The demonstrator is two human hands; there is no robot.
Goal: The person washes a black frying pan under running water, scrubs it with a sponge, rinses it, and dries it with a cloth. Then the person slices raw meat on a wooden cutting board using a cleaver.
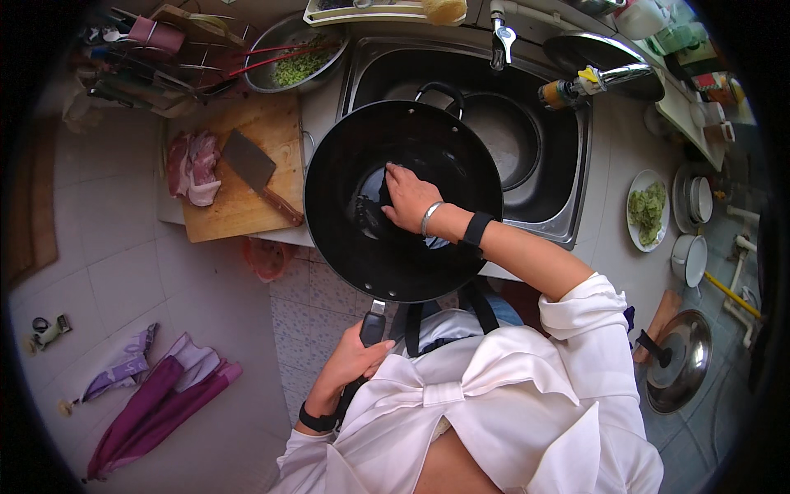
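A large black wok [345, 247] is held over the near edge of the sink, its loop handle [441, 92] towards the back. My left hand [358, 361] grips the wok's long black handle [373, 327] close to my body. Inside the bowl, my right hand [410, 197] reaches down with its fingers close together, near the wok's bottom. Bright wet-looking reflections show beside the fingertips. A dark patch lies under that hand; whether it is a cloth, a pad or shadow cannot be told.
The steel sink [583, 167] holds a round dark pan [524, 142] beneath the tap [498, 43]. On the left, a cutting board [247, 216] bears raw meat [194, 167] and a cleaver [249, 162]. A metal bowl [253, 71] and a plate of green vegetable [647, 213] flank the sink.
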